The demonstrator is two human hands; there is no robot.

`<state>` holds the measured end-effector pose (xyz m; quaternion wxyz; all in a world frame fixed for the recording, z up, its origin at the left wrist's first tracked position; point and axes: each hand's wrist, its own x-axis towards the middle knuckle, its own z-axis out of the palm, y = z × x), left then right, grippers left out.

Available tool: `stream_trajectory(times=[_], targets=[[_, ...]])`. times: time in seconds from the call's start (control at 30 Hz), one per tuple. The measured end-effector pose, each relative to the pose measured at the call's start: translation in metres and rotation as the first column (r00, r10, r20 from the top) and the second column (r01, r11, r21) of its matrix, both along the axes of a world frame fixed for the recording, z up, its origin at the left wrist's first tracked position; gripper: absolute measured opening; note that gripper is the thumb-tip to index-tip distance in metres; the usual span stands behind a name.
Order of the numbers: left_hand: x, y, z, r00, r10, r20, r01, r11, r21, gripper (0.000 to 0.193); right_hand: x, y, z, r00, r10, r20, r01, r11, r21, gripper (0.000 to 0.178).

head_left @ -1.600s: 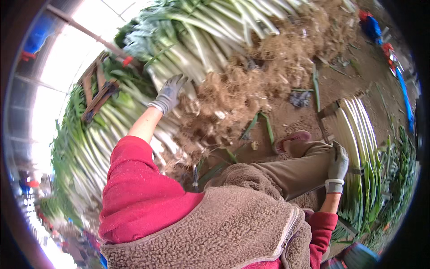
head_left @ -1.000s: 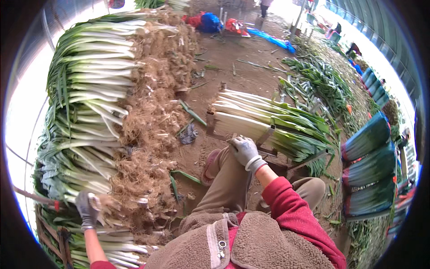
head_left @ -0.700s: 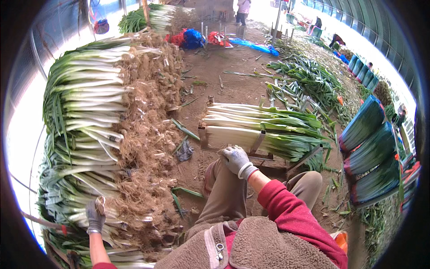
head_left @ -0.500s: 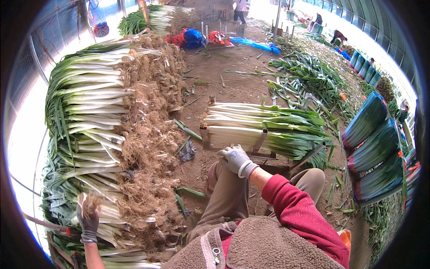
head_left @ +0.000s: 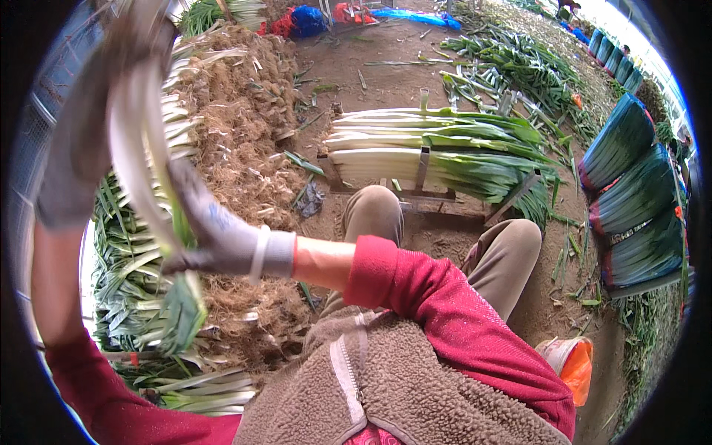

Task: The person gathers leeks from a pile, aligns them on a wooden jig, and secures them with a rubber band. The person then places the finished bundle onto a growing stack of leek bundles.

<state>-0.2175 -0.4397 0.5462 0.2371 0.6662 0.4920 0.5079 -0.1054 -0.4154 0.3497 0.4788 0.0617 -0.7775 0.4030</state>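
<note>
Raised at the upper left, my left hand [head_left: 78, 141] in a grey glove is closed around the root end of leeks [head_left: 132, 141]; motion blurs it. The white stalks hang down from there, and I cannot make out how many there are. Lower along them, my right hand [head_left: 222, 239], also gloved, has its fingers wrapped round the stalks near the green leaves. Leaf tips dangle below that hand. Behind both hands lies a long pile of leeks [head_left: 130, 256], with brown roots [head_left: 245, 163] toward the middle of the view.
Ahead of my knees, a low metal rack [head_left: 423, 169] cradles trimmed leeks [head_left: 386, 159]. Wrapped leek bundles [head_left: 638, 211] stand at the right. Cut leaves [head_left: 512, 115] litter the ground beyond the rack. A bucket with an orange lining [head_left: 575, 363] sits by my right side.
My left hand has lifted leeks from the pile to the upper left. My right hand has left my knee and closed on the stalks. The view has tilted downward.
</note>
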Motion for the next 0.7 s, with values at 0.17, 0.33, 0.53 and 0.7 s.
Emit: stream_trajectory(times=[0.17, 0.33, 0.53, 0.7], targets=[[0.058, 0.037, 0.020, 0.994, 0.022, -0.104, -0.021, 1.000, 0.012, 0.042, 0.057, 0.056, 0.064, 0.963, -0.067, -0.260, 0.023, 0.986, -0.166, 0.132], [0.080, 0.050, 0.023, 0.985, 0.069, -0.158, -0.064, 0.997, 0.035, 0.034, 0.121, 0.138, 0.141, 0.938, -0.016, -0.346, 0.089, 0.977, 0.196, 0.071], [0.093, 0.084, 0.015, 0.967, 0.123, -0.224, -0.115, 0.992, 0.049, 0.026, 0.229, 0.221, 0.182, 0.961, -0.262, -0.087, 0.273, 0.950, 0.152, 0.067], [0.119, 0.127, -0.002, 0.996, -0.042, 0.073, 0.041, 0.999, 0.009, 0.021, 0.297, 0.244, 0.180, 0.599, -0.790, 0.129, 0.667, 0.582, 0.465, 0.068]])
